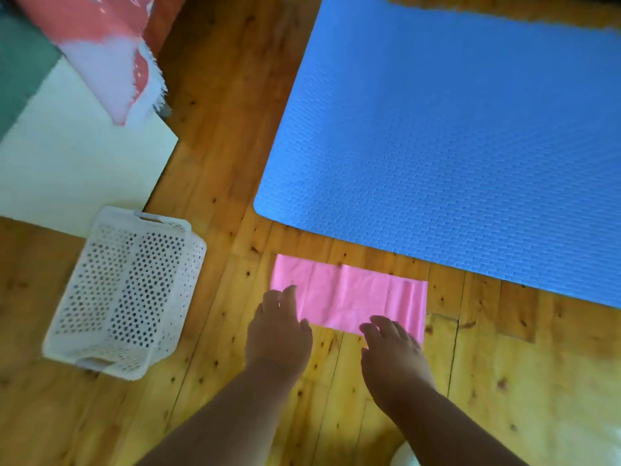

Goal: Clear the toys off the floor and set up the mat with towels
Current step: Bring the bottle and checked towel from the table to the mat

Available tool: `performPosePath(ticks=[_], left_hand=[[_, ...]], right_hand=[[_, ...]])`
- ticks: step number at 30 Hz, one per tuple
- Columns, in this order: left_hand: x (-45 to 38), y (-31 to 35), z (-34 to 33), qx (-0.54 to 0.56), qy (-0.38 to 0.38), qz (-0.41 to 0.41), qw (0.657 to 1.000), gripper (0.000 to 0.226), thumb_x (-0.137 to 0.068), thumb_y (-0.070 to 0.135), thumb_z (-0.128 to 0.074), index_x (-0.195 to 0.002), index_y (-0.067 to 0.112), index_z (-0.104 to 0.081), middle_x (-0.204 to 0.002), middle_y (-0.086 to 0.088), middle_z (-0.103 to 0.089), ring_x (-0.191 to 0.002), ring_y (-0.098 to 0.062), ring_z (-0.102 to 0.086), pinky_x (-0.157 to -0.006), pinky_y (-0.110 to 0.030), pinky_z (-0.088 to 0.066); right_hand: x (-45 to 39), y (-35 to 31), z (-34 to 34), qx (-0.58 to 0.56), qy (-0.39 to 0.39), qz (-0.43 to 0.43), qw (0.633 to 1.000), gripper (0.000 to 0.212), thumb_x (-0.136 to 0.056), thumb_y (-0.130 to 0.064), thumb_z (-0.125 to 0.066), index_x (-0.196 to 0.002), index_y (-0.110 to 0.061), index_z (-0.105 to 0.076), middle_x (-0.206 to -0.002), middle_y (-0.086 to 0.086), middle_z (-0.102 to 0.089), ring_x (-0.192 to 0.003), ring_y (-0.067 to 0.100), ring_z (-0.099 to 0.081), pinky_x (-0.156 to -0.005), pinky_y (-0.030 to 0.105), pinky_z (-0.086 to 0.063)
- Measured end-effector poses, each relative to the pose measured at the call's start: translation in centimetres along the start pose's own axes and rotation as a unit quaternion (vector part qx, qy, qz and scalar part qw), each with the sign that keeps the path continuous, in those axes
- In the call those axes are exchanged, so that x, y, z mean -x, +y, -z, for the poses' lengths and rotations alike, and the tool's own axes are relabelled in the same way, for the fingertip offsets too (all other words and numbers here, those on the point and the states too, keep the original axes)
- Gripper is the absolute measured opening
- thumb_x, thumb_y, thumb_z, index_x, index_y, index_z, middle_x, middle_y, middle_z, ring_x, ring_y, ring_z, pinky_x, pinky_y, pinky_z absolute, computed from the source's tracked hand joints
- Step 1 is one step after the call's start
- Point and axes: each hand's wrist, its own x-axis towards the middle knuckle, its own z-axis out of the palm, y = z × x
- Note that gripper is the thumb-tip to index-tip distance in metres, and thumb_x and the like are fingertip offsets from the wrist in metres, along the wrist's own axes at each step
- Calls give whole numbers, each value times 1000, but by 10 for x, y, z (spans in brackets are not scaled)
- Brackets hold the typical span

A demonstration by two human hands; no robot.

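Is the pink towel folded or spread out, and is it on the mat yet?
Folded: the pink towel is a narrow rectangle with layered edges. It lies on the wooden floor, clear of the blue mat.

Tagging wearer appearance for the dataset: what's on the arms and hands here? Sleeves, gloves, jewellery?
Both forearms are bare as far as the frame shows, no sleeves in view. The left hand and right hand wear no gloves; no watch, rings or bands visible, though the picture is slightly blurred.

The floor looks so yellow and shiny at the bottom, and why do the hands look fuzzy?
Head view: bright light glares off the wooden floor near the bottom right, washing it out yellow; the left hand and right hand over the pink towel are soft and smeared like motion blur; the blue mat's straight edges look bowed by the wide lens.
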Motion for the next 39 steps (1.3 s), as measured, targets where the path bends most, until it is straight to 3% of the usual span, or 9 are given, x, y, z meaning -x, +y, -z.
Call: performPosePath(ticks=[3,5,7,9,12,14,17,27,39], left_hand=[[69,29,84,67,-2,-13,998,54,-85,27,-56,-137,27,-40,-125,4,-46,-117,-14,-48,-99,-31,-42],[108,44,147,102,-4,-15,995,56,-81,29,-53,-137,29,-43,-126,9,-46,-116,-11,-50,-97,-30,-42],[137,56,230,125,22,-7,992,60,-77,35,-51,-136,31,-45,-126,9,-47,-111,-12,-55,-92,-30,-44],[152,59,294,132,47,0,990,58,-78,37,-52,-135,31,-43,-127,10,-47,-115,-11,-54,-94,-27,-43],[161,52,377,139,103,7,985,56,-84,32,-56,-137,30,-39,-128,10,-45,-113,-8,-53,-92,-22,-41],[160,44,420,167,154,7,974,53,-85,28,-57,-135,29,-43,-126,10,-46,-110,-8,-54,-91,-26,-44],[154,23,484,185,202,-1,962,50,-87,28,-57,-134,31,-42,-131,12,-47,-117,-7,-50,-96,-27,-44],[134,-81,666,205,318,-29,925,43,-86,21,-63,-123,33,-47,-118,15,-52,-106,-8,-57,-89,-32,-53],[35,-86,772,266,333,-31,904,37,-84,21,-64,-118,31,-51,-106,15,-56,-99,-10,-59,-85,-34,-52]], right_hand=[[63,-46,87,-14,11,19,1000,41,-91,-31,-53,-132,-33,-47,-140,-13,-44,-131,12,-40,-108,35,-35],[97,-88,154,-60,74,66,993,46,-63,-26,-82,-105,-31,-64,-108,-7,-67,-99,15,-67,-80,36,-55],[121,-136,236,-86,132,102,982,31,-43,-30,-83,-72,-27,-72,-68,-4,-70,-55,9,-68,-42,18,-49],[135,-184,299,-90,166,132,973,14,-45,-30,-69,-53,-19,-72,-56,-5,-67,-41,9,-61,-31,13,-38],[143,-252,364,-73,176,138,972,34,-29,-8,-84,-60,-15,-73,-64,-1,-70,-52,16,-68,-40,20,-50],[140,-289,395,-86,175,161,968,31,-52,-2,-80,-80,-13,-74,-83,5,-72,-76,29,-70,-64,35,-57],[129,-342,428,-90,162,158,970,28,-81,-15,-64,-108,-17,-68,-112,3,-66,-108,28,-59,-91,40,-46],[110,-514,502,-141,209,187,949,23,-82,-22,-54,-99,-15,-67,-101,3,-65,-98,26,-59,-84,36,-48],[-15,-580,585,-189,235,139,943,17,-88,-23,-57,-104,-24,-61,-99,-8,-62,-79,7,-54,-56,17,-36]])
